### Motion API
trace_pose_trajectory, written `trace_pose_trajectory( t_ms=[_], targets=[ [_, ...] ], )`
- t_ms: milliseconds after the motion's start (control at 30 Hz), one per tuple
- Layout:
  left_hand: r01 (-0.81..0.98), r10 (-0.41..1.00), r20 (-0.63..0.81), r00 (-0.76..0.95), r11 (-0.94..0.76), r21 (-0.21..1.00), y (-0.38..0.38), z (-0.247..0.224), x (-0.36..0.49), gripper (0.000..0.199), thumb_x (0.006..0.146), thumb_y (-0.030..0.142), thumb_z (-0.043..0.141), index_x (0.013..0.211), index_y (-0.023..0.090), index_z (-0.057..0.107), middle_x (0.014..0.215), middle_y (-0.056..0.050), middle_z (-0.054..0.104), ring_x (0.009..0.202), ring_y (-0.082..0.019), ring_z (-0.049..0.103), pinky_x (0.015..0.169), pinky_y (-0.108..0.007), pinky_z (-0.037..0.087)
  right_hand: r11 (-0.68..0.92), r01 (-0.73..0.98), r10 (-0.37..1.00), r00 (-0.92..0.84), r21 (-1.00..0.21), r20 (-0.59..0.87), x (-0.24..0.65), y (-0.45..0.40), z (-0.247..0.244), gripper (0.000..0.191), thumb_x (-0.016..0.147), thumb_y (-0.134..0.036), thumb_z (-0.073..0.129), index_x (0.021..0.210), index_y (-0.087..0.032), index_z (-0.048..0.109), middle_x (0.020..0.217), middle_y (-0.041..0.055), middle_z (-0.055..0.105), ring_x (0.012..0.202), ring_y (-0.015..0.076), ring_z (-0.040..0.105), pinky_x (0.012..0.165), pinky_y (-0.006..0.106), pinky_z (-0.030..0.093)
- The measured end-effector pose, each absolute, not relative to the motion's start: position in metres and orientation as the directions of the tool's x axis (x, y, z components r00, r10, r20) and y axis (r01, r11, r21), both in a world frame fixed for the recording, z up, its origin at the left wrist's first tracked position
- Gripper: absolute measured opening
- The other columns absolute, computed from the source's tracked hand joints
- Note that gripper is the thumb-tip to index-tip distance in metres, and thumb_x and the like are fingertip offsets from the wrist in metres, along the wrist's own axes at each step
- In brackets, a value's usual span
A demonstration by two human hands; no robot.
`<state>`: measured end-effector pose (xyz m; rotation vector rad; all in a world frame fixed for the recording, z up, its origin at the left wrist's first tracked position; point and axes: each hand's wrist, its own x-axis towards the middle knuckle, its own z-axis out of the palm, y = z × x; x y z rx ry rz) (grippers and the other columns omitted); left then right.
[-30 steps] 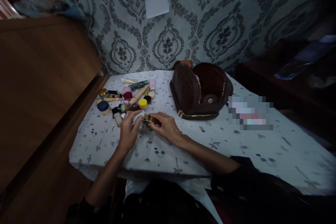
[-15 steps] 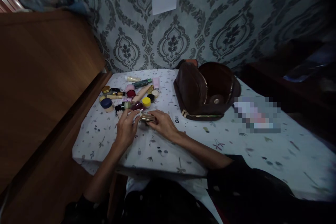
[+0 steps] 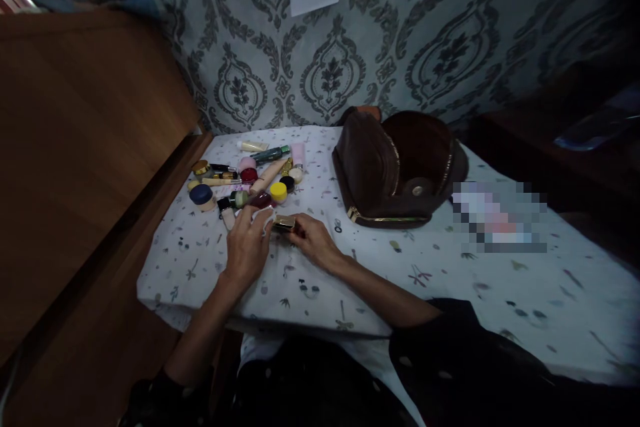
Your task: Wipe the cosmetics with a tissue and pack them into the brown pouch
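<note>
My right hand (image 3: 316, 241) is closed on one end of a small, shiny gold rectangular case (image 3: 285, 221), held just above the tabletop. At the case's other end is my left hand (image 3: 249, 240), with its fingers bent and a thin white tissue-like piece (image 3: 271, 215) between them. Its thumb is partly hidden. Right behind the hands lie a dark red bottle (image 3: 261, 200), a yellow-lidded jar (image 3: 279, 193) and a pale bottle with a black cap (image 3: 228, 216).
Several cosmetics, among them a blue-lidded jar (image 3: 202, 197), a green tube (image 3: 270, 155) and a pink tube (image 3: 297, 154), lie on the patterned tablecloth (image 3: 190, 267). An open brown bag (image 3: 370, 167) stands right of them. A wooden cabinet (image 3: 90, 113) rises at the left.
The gold case has tilted and shifted slightly in my fingers, with more of its top face showing. My left hand has moved a little to the right. The camera view has shifted slightly.
</note>
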<state>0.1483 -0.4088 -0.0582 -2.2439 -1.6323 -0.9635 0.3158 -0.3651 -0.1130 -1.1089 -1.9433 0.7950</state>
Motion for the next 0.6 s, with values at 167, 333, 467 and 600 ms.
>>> trace_pose_trajectory(
  t_ms=[167, 333, 467, 600],
  targets=[
    [0.898, 0.752, 0.603, 0.264, -0.419, 0.13, -0.416, -0.058, 0.171, 0.024, 0.097, 0.024, 0.048, 0.112, 0.019, 0.065, 0.105, -0.01, 0.062, 0.097, -0.023, 0.061, 0.081, -0.033, 0.051, 0.486, 0.43, 0.864, -0.366, -0.761, 0.346, 0.315, -0.364, -0.118, 0.013, 0.079, -0.008, 0.056, 0.087, -0.018, 0.058, 0.081, -0.0002, 0.057, 0.07, 0.0139, 0.052, 0.065, 0.024, 0.04],
    [0.867, 0.764, 0.593, 0.255, -0.451, 0.21, -0.418, -0.05, 0.177, 0.024, 0.097, 0.024, 0.048, 0.115, 0.02, 0.064, 0.106, -0.01, 0.062, 0.101, -0.023, 0.061, 0.085, -0.033, 0.051, 0.51, 0.526, 0.858, -0.366, -0.68, 0.36, 0.322, -0.369, -0.109, 0.01, 0.086, -0.016, 0.057, 0.096, -0.019, 0.059, 0.087, 0.002, 0.058, 0.074, 0.0158, 0.054, 0.066, 0.025, 0.041],
    [0.791, 0.788, 0.583, 0.198, -0.48, 0.379, -0.416, -0.039, 0.168, 0.023, 0.096, 0.023, 0.051, 0.114, 0.019, 0.065, 0.104, -0.009, 0.062, 0.099, -0.021, 0.063, 0.086, -0.032, 0.05, 0.562, 0.542, 0.827, -0.358, -0.626, 0.433, 0.328, -0.377, -0.096, 0.013, 0.089, -0.023, 0.058, 0.102, -0.021, 0.061, 0.092, 0.0029, 0.058, 0.079, 0.0167, 0.056, 0.068, 0.025, 0.043],
    [0.724, 0.826, 0.547, 0.136, -0.46, 0.514, -0.415, -0.036, 0.16, 0.021, 0.094, 0.024, 0.055, 0.111, 0.02, 0.066, 0.102, -0.007, 0.065, 0.097, -0.02, 0.064, 0.086, -0.033, 0.05, 0.573, 0.479, 0.818, -0.284, -0.666, 0.5, 0.33, -0.38, -0.092, 0.014, 0.087, -0.028, 0.064, 0.099, -0.02, 0.064, 0.087, 0.0026, 0.057, 0.077, 0.0163, 0.056, 0.07, 0.026, 0.045]
  ],
)
